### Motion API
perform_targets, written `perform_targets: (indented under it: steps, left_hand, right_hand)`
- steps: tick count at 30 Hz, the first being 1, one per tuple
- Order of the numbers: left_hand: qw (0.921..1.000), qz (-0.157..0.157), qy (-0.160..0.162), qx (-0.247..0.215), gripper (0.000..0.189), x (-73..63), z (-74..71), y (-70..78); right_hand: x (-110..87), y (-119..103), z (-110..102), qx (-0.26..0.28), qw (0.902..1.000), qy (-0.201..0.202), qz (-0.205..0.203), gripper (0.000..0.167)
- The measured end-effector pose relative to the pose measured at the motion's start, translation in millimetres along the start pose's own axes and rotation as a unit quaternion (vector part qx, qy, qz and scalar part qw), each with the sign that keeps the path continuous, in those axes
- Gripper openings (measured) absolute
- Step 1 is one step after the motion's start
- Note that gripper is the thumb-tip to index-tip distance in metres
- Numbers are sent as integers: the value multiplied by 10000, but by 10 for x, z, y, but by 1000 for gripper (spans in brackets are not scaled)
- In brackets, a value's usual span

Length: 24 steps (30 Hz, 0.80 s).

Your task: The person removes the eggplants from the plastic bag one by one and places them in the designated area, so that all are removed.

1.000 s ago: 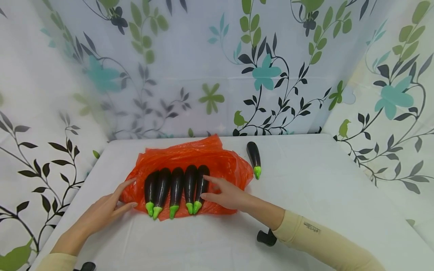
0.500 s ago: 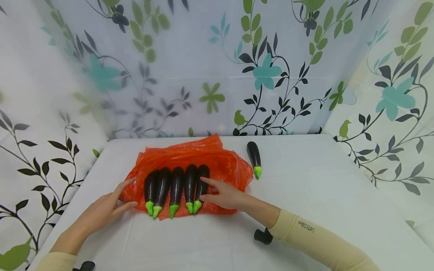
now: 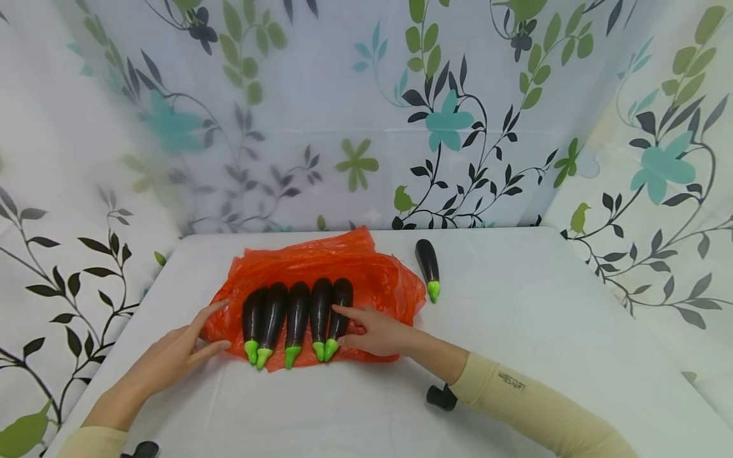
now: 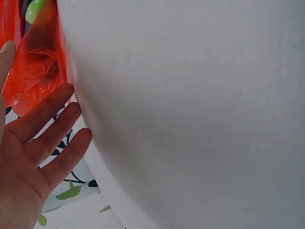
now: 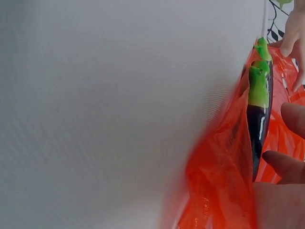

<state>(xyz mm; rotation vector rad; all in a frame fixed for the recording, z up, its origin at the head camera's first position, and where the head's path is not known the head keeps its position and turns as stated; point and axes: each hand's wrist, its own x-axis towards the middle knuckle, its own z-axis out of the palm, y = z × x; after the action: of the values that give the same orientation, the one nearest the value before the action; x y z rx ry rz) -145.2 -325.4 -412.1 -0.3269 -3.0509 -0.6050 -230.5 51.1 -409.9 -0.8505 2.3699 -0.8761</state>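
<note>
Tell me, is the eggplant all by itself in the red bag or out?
Out. The lone eggplant lies on the white table, beside the red bag.

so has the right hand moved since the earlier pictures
Yes, the right hand has shifted slightly left and lower in the head view, judged against the lone eggplant.

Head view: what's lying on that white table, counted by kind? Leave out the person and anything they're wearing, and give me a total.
Eggplants in a row, amid the bag's plastic: 5
Lone eggplant, beyond the bag's right end: 1
Orange-red plastic bag: 1
Total: 7 (6 eggplants, 1 bag)
</note>
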Motion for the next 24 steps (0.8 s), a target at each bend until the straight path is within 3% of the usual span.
perform_targets:
  steps: [16, 24]
  left_hand:
    - [10000, 1, -58, -9, 79, -6, -8, -17]
    - [10000, 13, -10, 34, 80, -4, -5, -24]
  right_hand:
    - [27, 21, 37, 419, 9989, 66, 194, 67]
    - [23, 22, 51, 1050, 9937, 309, 224, 60]
